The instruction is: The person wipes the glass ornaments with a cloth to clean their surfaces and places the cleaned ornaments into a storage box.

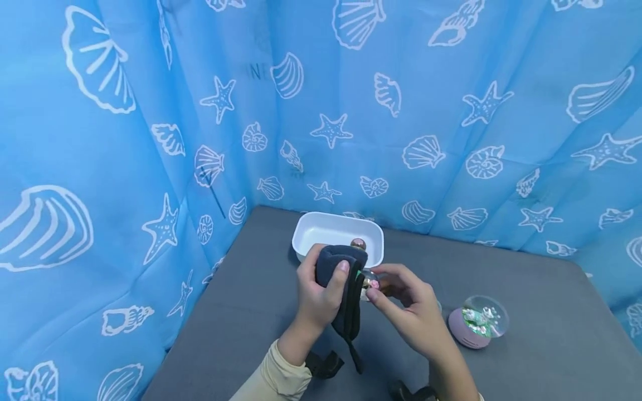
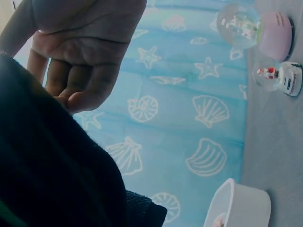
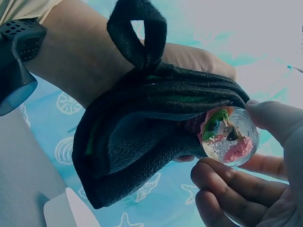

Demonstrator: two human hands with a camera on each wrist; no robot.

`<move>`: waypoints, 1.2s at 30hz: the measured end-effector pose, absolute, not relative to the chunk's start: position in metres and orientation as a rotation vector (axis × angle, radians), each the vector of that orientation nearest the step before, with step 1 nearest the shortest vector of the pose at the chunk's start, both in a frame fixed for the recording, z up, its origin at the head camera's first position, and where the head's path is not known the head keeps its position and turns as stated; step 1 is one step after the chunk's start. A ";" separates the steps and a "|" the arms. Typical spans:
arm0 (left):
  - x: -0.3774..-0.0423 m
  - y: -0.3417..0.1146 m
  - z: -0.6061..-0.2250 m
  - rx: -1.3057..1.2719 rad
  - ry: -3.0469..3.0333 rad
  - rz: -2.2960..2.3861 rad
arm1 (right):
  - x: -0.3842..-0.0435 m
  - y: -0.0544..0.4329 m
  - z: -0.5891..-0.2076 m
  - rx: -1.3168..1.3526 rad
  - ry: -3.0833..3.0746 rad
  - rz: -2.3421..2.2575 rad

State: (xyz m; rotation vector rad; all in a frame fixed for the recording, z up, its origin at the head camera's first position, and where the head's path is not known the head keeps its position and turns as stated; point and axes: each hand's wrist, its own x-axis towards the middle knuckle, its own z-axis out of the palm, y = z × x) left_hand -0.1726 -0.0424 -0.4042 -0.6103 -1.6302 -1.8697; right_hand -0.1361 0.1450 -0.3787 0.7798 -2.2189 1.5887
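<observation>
My left hand [image 1: 321, 289] grips a folded dark towel [image 1: 346, 301] with a hanging loop, thumb on top of the folds. Against the towel's edge sits a small snow globe [image 3: 230, 136] with pink and green figures inside its clear dome. Its base is tucked into the folds and mostly hidden. The thumb and fingers of my right hand [image 1: 408, 312] pinch the dome from the right side. In the left wrist view the towel fills the lower left, and the right hand's palm [image 2: 85, 47] shows above it.
A white tub [image 1: 306, 236] stands behind the hands, with a round pinkish object [image 1: 358, 243] at its near side. A larger snow globe with a pink base [image 1: 468, 328] is on the grey table at right. A small white-based globe [image 2: 289, 79] stands beside it in the left wrist view.
</observation>
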 end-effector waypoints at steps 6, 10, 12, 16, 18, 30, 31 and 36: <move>-0.172 -0.048 -0.406 -0.626 -1.690 -1.948 | -0.136 0.140 -0.383 0.786 -2.193 1.556; -0.176 -0.044 -0.406 -0.638 -1.739 -1.960 | -0.136 0.144 -0.383 0.825 -2.125 1.493; -0.177 -0.044 -0.405 -0.638 -1.758 -1.957 | -0.137 0.144 -0.383 0.891 -2.053 1.468; -0.179 -0.047 -0.405 -0.626 -1.779 -1.959 | -0.143 0.143 -0.386 1.028 -1.934 1.426; -0.179 -0.049 -0.406 -0.620 -1.783 -1.960 | -0.146 0.141 -0.387 1.054 -1.911 1.405; -0.170 -0.048 -0.403 -0.632 -1.748 -1.976 | -0.137 0.141 -0.383 0.873 -2.108 1.335; -0.170 -0.047 -0.402 -0.635 -1.745 -1.976 | -0.137 0.142 -0.382 0.862 -2.120 1.336; -0.171 -0.046 -0.402 -0.649 -1.728 -1.987 | -0.135 0.143 -0.380 0.905 -2.091 1.313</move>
